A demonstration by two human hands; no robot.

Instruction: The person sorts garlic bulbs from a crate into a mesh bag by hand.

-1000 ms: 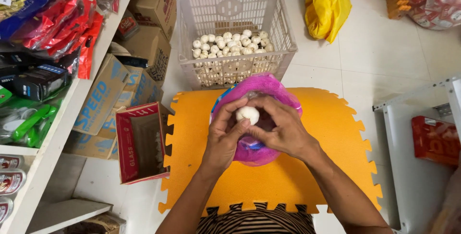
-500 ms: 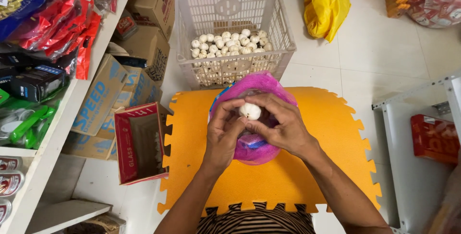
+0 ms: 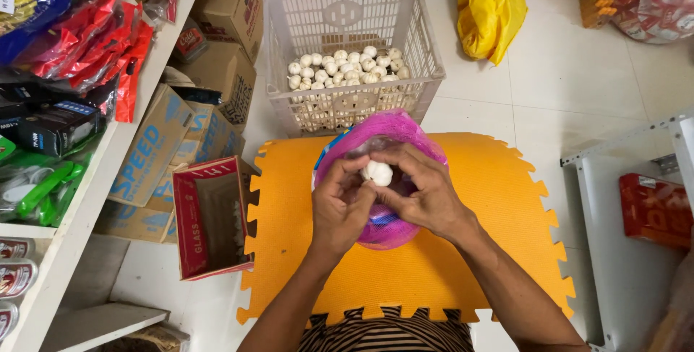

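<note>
Orange mat lies open rightward — crate ahead, red box crowding left.

A mesh bag sits on the foam mat. The garlic bulb is above the bag. Behind the mat stands a crate containing bulbs. An open box lies left of the mat; shelves stand farther left.

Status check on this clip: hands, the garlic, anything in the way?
Both hands, left and right, shut on one garlic bulb. Pink mesh bag beneath. Nothing blocking; basket beyond.
</note>
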